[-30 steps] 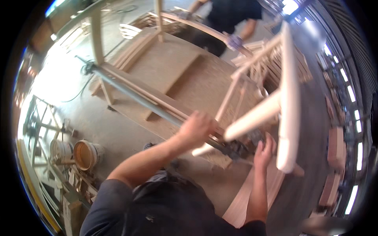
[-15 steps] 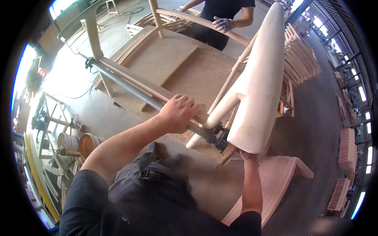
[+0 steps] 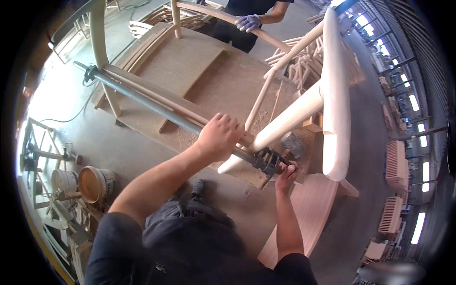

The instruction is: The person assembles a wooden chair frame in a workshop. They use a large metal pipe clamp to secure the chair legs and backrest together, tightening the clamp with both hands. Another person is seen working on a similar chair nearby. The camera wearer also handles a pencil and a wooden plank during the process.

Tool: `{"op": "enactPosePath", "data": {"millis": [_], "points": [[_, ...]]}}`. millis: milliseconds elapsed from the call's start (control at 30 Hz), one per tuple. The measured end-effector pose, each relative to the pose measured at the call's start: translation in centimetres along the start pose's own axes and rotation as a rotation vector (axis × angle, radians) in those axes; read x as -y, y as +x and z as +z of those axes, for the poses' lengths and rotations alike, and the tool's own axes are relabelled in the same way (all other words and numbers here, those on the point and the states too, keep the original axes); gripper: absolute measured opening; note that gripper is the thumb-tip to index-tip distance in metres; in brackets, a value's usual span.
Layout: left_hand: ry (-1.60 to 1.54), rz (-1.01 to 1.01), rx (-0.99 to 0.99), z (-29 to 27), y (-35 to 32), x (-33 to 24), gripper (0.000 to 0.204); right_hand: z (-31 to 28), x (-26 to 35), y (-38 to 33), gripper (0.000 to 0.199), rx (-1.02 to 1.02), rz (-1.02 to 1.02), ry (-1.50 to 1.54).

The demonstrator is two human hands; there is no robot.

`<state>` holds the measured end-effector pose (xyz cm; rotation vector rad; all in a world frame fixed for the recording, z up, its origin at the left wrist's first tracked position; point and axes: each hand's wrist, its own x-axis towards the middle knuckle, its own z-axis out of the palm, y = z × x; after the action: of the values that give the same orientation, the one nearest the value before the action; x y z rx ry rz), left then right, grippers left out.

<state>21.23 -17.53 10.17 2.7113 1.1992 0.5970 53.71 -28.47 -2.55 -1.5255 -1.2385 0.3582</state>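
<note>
Head view: long grey steel pipe clamp (image 3: 156,107)

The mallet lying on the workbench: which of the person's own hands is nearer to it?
The right hand. It sits at the clamp head, just below and beside the mallet. The left hand grips the long clamp bar farther off, to the mallet's left.

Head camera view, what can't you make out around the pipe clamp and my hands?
- Right hand: fingertips hidden behind the clamp head.
- Pipe clamp bar: a stretch covered by the left hand.
- Gloved co-worker's hand: body cut off by the top edge.
- Bucket contents: too small.
</note>
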Motion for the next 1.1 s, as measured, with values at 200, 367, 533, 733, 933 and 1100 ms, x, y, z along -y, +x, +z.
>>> {"op": "enactPosePath", "data": {"millis": [200,367,533,733,933,1100], "points": [[-0.003,-0.006,-0.058,1.3,-0.8,0.1,0.021,-4.5,9.7,3.8,0.06,0.381,0.991,0.042],[0.016,0.042,-0.086,0.6,-0.8,1.0,0.021,-3.4,10.1,3.1,0.057,0.328,0.98,0.084],[0.017,0.056,-0.079,0.6,-1.0,1.4,0.021,-2.5,9.3,2.0,0.051,0.302,0.652,-0.088],[-0.018,0.071,-0.162,0.9,-0.9,1.0,0.02,-4.4,5.4,2.1,0.051,0.338,0.603,-0.377],[-0.02,0.055,-0.168,1.6,-0.8,1.1,0.017,-5.3,12.1,9.0,0.053,0.722,1.277,-0.336],[-0.103,0.109,-0.161,1.1,-1.2,1.4,0.02,-5.9,10.7,7.2,0.047,0.686,0.822,-0.375]]}}
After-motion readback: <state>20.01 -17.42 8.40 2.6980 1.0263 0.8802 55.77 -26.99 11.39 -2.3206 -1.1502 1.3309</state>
